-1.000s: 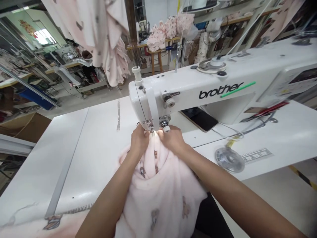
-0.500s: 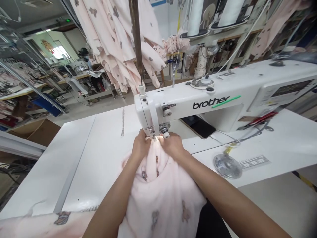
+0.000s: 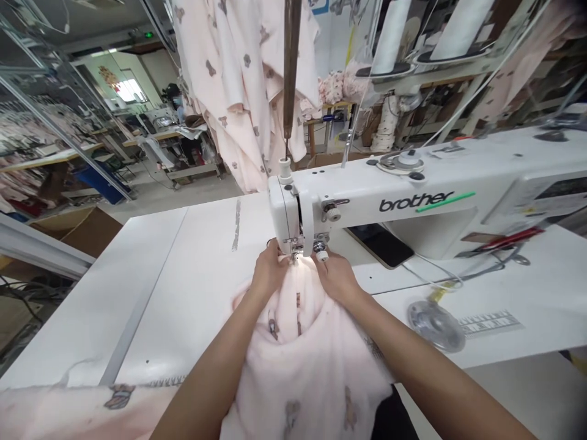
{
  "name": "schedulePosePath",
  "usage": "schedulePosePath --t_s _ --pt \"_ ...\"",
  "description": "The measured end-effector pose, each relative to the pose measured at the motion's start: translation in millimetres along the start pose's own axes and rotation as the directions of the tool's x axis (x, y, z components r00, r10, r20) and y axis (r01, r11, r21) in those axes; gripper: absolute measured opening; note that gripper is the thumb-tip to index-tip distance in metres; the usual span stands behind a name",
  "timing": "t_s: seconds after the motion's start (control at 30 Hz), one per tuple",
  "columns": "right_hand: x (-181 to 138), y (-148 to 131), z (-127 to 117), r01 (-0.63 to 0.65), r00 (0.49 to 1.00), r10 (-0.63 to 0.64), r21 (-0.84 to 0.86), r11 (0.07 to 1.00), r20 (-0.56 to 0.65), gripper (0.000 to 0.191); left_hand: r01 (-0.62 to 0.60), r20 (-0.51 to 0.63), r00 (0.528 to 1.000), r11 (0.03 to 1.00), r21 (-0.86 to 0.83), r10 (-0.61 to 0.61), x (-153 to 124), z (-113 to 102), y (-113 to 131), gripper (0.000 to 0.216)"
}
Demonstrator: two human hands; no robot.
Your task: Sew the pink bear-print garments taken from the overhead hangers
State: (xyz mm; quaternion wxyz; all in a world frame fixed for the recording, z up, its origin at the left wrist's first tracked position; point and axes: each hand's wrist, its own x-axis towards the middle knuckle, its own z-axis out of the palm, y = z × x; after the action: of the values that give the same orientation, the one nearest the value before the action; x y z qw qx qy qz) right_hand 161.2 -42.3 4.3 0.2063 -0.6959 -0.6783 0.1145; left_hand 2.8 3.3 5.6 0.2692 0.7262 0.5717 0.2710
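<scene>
A pale pink garment [image 3: 307, 360] with small brown bear prints runs from my lap up to the needle area of the white sewing machine [image 3: 358, 205]. My left hand [image 3: 269, 269] grips the fabric just left of the presser foot [image 3: 296, 253], fingertips partly hidden by cloth and machine head. On the other side, my right hand [image 3: 337, 276] holds the garment close to the needle, its fingers partly behind the tension knob. The machine's lamp lights the cloth between both hands. The fabric hangs in folds between my forearms.
On the table [image 3: 183, 293] a smartphone [image 3: 380, 243] lies under the machine arm. To the right are a clear round disc [image 3: 435, 324], a clear ruler [image 3: 493, 322] and red-handled scissors [image 3: 513, 238]. Pink fabric [image 3: 247, 91] hangs behind. A person [image 3: 181, 113] sits far left.
The camera view has shifted, so the machine and hands appear further right. Both hands stay at the needle on the garment; the right one sits slightly further from the presser foot.
</scene>
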Motion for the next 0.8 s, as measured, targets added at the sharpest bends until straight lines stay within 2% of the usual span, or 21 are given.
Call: schedulePosePath --t_s 0.4,0.63,0.8 --pt "-1 2 4 -0.010 1.000 0.010 0.016 1.000 0.015 0.034 0.018 0.016 1.000 0.999 0.030 -0.019 -7 2 3 0.020" --pt "-4 3 0 0.070 0.997 -0.073 0.080 0.994 0.030 0.041 0.011 0.029 1.000 1.000 -0.029 -0.010 -10 -1 5 0.023" --pt "-4 2 3 0.109 0.994 -0.107 0.093 0.990 -0.020 0.027 -0.031 0.016 0.999 0.999 -0.033 0.031 -16 -2 11 0.034"
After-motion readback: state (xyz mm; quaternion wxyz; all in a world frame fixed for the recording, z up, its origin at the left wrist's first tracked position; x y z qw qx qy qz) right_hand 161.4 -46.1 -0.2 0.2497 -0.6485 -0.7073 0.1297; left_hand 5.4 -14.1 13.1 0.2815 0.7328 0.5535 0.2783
